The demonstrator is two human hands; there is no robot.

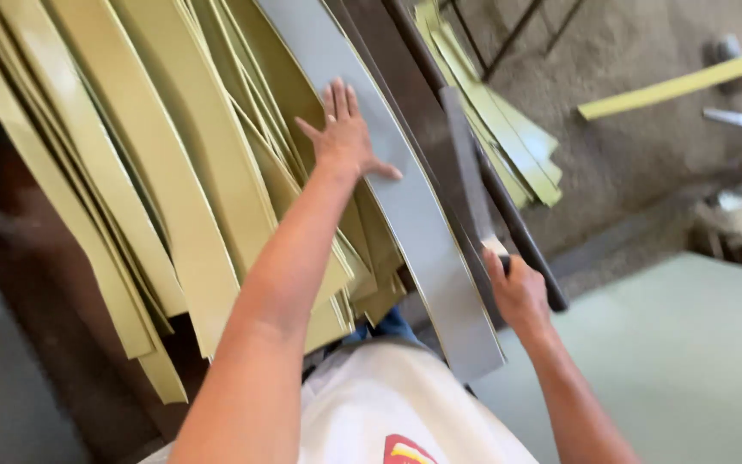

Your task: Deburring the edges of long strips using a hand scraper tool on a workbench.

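One hand presses a grey strip, the other grips a tool.

The left hand [345, 137] lies flat on the grey strip [405, 206], fingers spread apart, palm down. The strip is long and bent, and it runs from the top of the view down toward the person, on the right edge of a pile of yellow strips [156, 172]. The right hand [517, 292] is closed tight on the handle of a long dark tool [465, 172], just right of the strip. The tool points up, along the strip. The left hand is on the strip; the right hand is beside it.
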